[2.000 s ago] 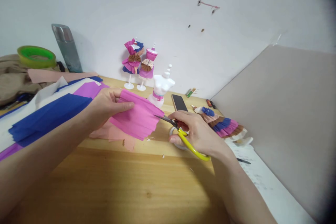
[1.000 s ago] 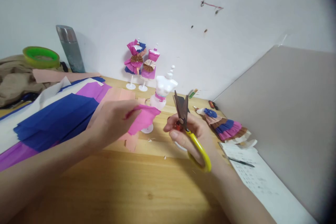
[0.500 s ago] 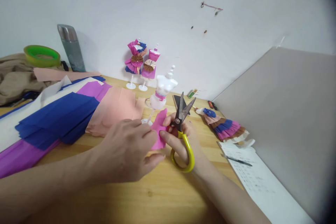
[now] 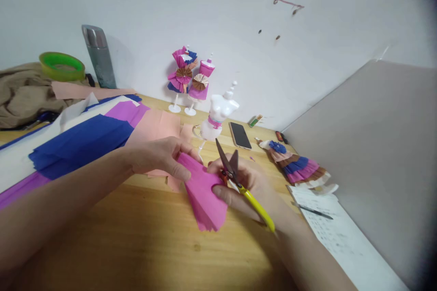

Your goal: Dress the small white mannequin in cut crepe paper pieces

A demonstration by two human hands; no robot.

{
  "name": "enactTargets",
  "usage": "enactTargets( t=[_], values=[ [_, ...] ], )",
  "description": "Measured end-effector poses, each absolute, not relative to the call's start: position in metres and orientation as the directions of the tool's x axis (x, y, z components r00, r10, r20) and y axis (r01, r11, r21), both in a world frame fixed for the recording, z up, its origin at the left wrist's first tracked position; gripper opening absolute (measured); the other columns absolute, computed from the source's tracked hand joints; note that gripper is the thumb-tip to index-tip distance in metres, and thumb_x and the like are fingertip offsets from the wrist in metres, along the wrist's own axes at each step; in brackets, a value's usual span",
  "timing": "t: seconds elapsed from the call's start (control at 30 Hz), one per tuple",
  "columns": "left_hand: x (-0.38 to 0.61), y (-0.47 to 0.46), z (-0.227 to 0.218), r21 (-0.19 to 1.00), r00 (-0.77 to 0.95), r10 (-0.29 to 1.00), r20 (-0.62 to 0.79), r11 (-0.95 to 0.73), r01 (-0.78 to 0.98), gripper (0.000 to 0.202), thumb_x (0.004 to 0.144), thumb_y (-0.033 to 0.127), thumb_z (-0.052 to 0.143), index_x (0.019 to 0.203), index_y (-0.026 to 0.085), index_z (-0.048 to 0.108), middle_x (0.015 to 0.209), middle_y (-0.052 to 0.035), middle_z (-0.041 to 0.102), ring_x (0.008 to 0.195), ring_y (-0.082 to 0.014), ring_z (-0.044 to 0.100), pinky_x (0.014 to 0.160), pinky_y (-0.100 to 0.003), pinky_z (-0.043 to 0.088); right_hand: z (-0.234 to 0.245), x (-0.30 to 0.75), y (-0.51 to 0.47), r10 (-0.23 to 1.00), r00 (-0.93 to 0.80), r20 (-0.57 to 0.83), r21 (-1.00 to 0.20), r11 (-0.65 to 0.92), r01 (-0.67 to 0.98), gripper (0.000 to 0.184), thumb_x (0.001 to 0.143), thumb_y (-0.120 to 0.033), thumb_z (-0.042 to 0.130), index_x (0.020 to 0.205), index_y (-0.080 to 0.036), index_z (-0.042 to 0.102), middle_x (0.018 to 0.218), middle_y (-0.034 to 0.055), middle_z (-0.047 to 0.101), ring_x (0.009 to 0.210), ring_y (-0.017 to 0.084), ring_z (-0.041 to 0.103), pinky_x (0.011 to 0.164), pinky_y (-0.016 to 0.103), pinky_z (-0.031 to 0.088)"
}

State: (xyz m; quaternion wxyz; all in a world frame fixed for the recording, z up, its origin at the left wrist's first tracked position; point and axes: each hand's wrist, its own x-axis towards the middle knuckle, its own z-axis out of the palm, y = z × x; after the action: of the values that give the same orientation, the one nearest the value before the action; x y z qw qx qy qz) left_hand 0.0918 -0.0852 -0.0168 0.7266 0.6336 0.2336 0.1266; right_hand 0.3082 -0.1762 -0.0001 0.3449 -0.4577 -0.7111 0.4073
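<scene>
A piece of pink crepe paper is stretched between my two hands above the wooden table. My left hand pinches its upper left corner between thumb and fingers. With thumb and fingertips, my right hand grips the paper's right edge. Yellow-handled scissors hang on that same hand, their dark blades parted and pointing up and left. Just behind the hands stands a white mini dress form with a pink band round its waist.
Blue crepe paper and peach crepe paper lie in a pile at left. Two dressed mini forms stand by the wall. A phone, a layered paper dress, and a written sheet with a pen lie right.
The pink paper, bunched small before, is now spread out and hangs lower. My left hand has turned and shifted up. The scissors have tilted, handles swinging right.
</scene>
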Motion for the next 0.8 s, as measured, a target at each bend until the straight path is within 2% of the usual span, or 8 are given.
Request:
enactTargets(
  t=[0.07, 0.13, 0.27, 0.43, 0.57, 0.67, 0.73, 0.8],
  values=[
    [0.095, -0.088, -0.020, 0.975, 0.817, 0.543, -0.197, 0.199, 0.103, 0.019, 0.063, 0.025, 0.083, 0.077, 0.016, 0.073, 0.068, -0.0005, 0.068, 0.053, -0.0097, 0.056, 0.049, -0.020, 0.045, -0.002, 0.310, -0.173, 0.941, -0.311, 0.137, -0.898, 0.250, 0.363, 0.017, 0.073, -0.021, 0.067, 0.090, -0.020, 0.063, 0.079, 0.0018, 0.064, 0.068, 0.014, 0.058, 0.061, 0.025, 0.047],
    [0.097, -0.089, -0.023, 0.969, 0.779, 0.593, -0.202, 0.234, 0.073, 0.017, 0.064, 0.026, 0.082, 0.069, 0.015, 0.070, 0.058, 0.0003, 0.063, 0.050, -0.0104, 0.055, 0.050, -0.022, 0.046, -0.003, 0.311, -0.170, 0.944, -0.282, 0.173, -0.899, 0.269, 0.346, 0.018, 0.073, -0.022, 0.068, 0.091, -0.020, 0.065, 0.079, 0.0018, 0.064, 0.068, 0.013, 0.057, 0.061, 0.025, 0.047],
    [0.099, -0.089, -0.022, 0.976, 0.700, 0.691, -0.178, 0.212, 0.039, 0.016, 0.066, 0.025, 0.081, 0.069, 0.015, 0.069, 0.062, -0.0005, 0.066, 0.057, -0.0116, 0.059, 0.054, -0.022, 0.048, -0.004, 0.315, -0.164, 0.953, -0.173, 0.249, -0.897, 0.294, 0.330, 0.025, 0.071, -0.022, 0.071, 0.095, -0.018, 0.066, 0.068, -0.0018, 0.057, 0.059, 0.011, 0.052, 0.056, 0.024, 0.043],
    [0.103, -0.094, -0.018, 0.976, 0.600, 0.780, -0.179, 0.219, 0.006, 0.015, 0.066, 0.024, 0.079, 0.067, 0.016, 0.067, 0.056, 0.0024, 0.062, 0.049, -0.0100, 0.055, 0.044, -0.019, 0.041, -0.008, 0.320, -0.154, 0.958, -0.084, 0.274, -0.913, 0.287, 0.290, 0.027, 0.069, -0.027, 0.073, 0.093, -0.018, 0.064, 0.063, -0.0033, 0.053, 0.056, 0.011, 0.051, 0.053, 0.024, 0.041],
    [0.103, -0.093, -0.018, 0.979, 0.540, 0.827, -0.153, 0.202, -0.031, 0.014, 0.065, 0.022, 0.082, 0.072, 0.015, 0.071, 0.063, 0.0008, 0.068, 0.056, -0.0107, 0.061, 0.052, -0.019, 0.048, -0.006, 0.327, -0.149, 0.960, -0.068, 0.273, -0.898, 0.279, 0.341, 0.027, 0.070, -0.034, 0.073, 0.090, -0.018, 0.063, 0.062, -0.0030, 0.052, 0.057, 0.012, 0.050, 0.054, 0.026, 0.041],
    [0.097, -0.090, -0.011, 0.974, 0.533, 0.831, -0.159, 0.221, -0.055, 0.018, 0.066, 0.024, 0.083, 0.079, 0.016, 0.074, 0.069, -0.0007, 0.072, 0.061, -0.0122, 0.065, 0.057, -0.020, 0.053, 0.006, 0.339, -0.151, 0.950, -0.193, 0.246, -0.820, 0.310, 0.481, 0.031, 0.073, -0.041, 0.071, 0.091, -0.018, 0.062, 0.069, -0.0006, 0.054, 0.061, 0.014, 0.050, 0.056, 0.027, 0.041],
    [0.093, -0.090, -0.002, 0.980, 0.503, 0.853, -0.138, 0.191, -0.054, 0.018, 0.065, 0.024, 0.084, 0.079, 0.016, 0.074, 0.069, -0.0006, 0.073, 0.061, -0.0122, 0.066, 0.057, -0.020, 0.054, 0.017, 0.350, -0.154, 0.939, -0.300, 0.168, -0.699, 0.328, 0.635, 0.035, 0.074, -0.045, 0.071, 0.096, -0.018, 0.062, 0.079, 0.0025, 0.059, 0.068, 0.017, 0.054, 0.060, 0.029, 0.043],
    [0.088, -0.092, 0.007, 0.987, 0.470, 0.876, -0.111, 0.152, -0.051, 0.017, 0.064, 0.023, 0.084, 0.075, 0.016, 0.074, 0.066, 0.0002, 0.072, 0.060, -0.0119, 0.066, 0.056, -0.020, 0.054, 0.025, 0.359, -0.157, 0.943, -0.326, 0.075, -0.552, 0.311, 0.773, 0.045, 0.073, -0.049, 0.071, 0.107, -0.020, 0.062, 0.090, 0.0052, 0.064, 0.076, 0.020, 0.057, 0.066, 0.031, 0.045]
  ],
)
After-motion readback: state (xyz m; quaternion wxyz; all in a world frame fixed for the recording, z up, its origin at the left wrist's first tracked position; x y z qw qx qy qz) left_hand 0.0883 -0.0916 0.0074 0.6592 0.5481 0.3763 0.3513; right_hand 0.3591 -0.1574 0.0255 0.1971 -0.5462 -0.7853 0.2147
